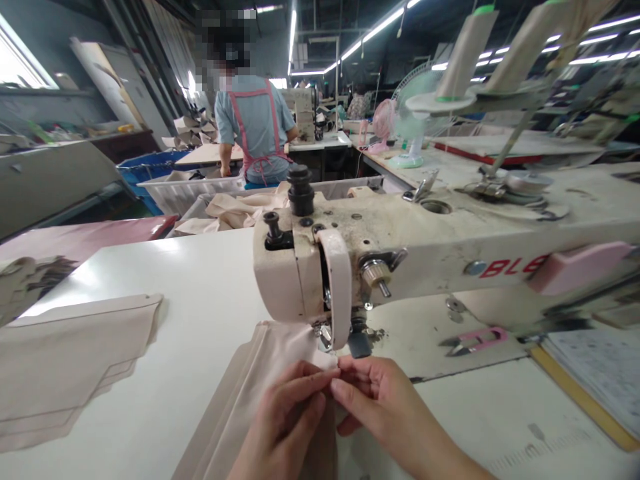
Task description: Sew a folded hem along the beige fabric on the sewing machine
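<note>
A beige piece of fabric (250, 380) lies under the head of an industrial sewing machine (300, 273) and hangs toward me. My left hand (290, 413) pinches the fabric's right edge just in front of the presser foot (326, 337). Close against it, my right hand (377, 393) has thumb and fingers closed on the same edge. The fingertips of both hands nearly meet there. The needle is hidden behind the machine's white curved guard (337, 290).
Stacked beige fabric pieces (75, 360) lie at the left. Pink thread snips (475, 341) and a notebook (600, 373) are at the right. Thread cones (465, 57) stand above the machine. Ahead, a person (255, 127) in an apron faces away, beyond plastic bins (190, 190).
</note>
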A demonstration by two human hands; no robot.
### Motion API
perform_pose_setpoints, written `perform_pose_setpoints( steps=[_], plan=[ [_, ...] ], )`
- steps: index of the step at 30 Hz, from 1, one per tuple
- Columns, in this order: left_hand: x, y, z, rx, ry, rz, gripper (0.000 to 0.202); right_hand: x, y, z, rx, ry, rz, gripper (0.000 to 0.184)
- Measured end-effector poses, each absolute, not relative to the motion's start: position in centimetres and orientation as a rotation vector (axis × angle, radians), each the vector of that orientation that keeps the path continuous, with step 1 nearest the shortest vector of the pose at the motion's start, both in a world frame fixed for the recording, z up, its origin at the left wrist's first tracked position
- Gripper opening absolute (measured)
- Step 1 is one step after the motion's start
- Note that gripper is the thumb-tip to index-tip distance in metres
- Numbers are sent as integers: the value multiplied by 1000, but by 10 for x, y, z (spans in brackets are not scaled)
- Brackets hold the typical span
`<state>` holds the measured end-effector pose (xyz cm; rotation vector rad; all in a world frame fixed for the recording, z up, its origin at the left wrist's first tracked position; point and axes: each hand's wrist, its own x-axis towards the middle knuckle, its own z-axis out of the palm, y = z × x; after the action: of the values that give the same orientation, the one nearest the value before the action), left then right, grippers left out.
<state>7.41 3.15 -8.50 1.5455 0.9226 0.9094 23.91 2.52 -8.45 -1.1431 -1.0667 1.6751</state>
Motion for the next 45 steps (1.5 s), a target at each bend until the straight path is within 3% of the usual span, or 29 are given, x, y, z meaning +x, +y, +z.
perform_pose_setpoints(
  steps=[4,10,14,17,21,23,27,34,45],
  plan=[
    [67,46,-83,1289,947,772,21,235,27,-85,-1173,-1055,1696,13],
    [64,71,-75,1939,1178,641,12,233,27,-82,-1215,-1035,1638,9],
    [64,86,-67,1970,1099,499,12,234,31,-83,-1239,-1036,1621,7],
    [64,90,-67,1976,1115,471,9,234,32,-87,-1267,-1042,1590,15],
    [67,89,-72,1979,1254,516,14,227,15,-96,-1363,-1086,1536,51],
    [70,90,-73,1962,1360,546,15,222,3,-99,-1393,-1124,1590,59],
    [77,95,-67,1889,1483,494,19,220,-5,-97,-1391,-1095,1693,54],
    [84,102,-55,1820,1545,439,26,231,8,-93,-1468,-1242,1548,51],
    [81,114,-68,1777,1615,692,25,230,12,-103,-1474,-1180,1555,57]
  ],
)
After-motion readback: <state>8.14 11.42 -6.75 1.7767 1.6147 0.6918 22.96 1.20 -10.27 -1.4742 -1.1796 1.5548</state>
